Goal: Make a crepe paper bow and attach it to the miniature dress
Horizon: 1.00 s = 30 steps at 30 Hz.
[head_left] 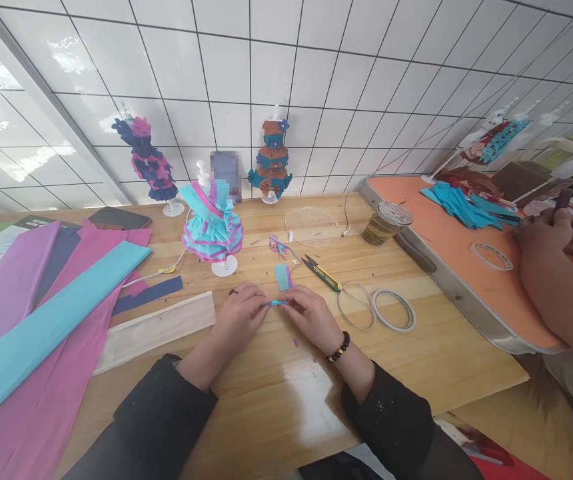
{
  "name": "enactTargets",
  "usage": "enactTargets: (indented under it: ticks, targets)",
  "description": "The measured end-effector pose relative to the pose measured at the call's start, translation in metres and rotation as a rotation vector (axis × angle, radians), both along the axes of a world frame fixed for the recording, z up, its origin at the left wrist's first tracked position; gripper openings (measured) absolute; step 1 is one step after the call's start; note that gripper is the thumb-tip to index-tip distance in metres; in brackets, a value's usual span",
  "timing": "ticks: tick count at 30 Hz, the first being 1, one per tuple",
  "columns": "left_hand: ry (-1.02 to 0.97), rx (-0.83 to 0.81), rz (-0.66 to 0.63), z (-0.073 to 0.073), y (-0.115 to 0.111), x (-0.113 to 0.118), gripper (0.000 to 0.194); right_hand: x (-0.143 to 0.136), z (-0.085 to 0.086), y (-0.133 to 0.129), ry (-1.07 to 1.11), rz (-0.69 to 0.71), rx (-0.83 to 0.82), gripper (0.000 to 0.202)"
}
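Between my two hands, near the middle of the wooden table, a small twisted blue strip (277,303) is stretched. My left hand (240,312) pinches its left end, and my right hand (312,315) pinches the right end. Just beyond my fingers lies a light blue piece with a purple edge (282,277). Yellow-green snips (322,272) rest open beyond my right hand, beside a roll of tape (394,310). A white strip (159,330) lies left of my left hand. Farther back stands a doll form in a turquoise and pink dress (213,223).
Turquoise, pink and purple sheets (61,320) cover the left side. Two more dressed forms (151,160) (270,163) stand by the tiled wall. A lidded cup (387,223) is at the back right. Another person's hands (549,230) are over the orange table (446,267).
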<state>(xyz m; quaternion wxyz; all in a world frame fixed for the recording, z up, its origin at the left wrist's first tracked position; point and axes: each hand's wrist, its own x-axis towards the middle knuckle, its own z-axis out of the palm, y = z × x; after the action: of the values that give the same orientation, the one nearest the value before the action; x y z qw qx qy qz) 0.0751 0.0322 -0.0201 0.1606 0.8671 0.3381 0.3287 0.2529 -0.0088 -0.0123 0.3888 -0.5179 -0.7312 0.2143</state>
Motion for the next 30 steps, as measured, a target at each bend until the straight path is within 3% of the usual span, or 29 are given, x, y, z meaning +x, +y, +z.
enactTargets:
  ticks: [7, 16, 20, 24, 30]
  targets:
    - [-0.018, -0.038, -0.003, 0.0000, -0.0002, 0.0000, 0.013, 0.0010, -0.0038, 0.0009, 0.053, 0.003, -0.005, 0.014]
    - [-0.026, 0.037, 0.020, -0.0040, 0.0016, -0.0018, 0.012, 0.0010, -0.0050, 0.0008, 0.093, 0.001, -0.029, 0.050]
    - [-0.001, 0.078, 0.025, -0.0037, -0.0002, -0.0015, 0.013, -0.0029, -0.0027, -0.0007, 0.009, 0.030, 0.051, 0.044]
    - [-0.021, 0.081, 0.007, -0.0035, -0.0008, -0.0001, 0.014, -0.0049, -0.0016, -0.0015, -0.032, 0.045, 0.080, 0.023]
    - [-0.151, -0.071, 0.044, -0.0040, 0.0012, 0.0000, 0.016, -0.0036, -0.0008, -0.0014, -0.102, 0.018, 0.156, 0.018]
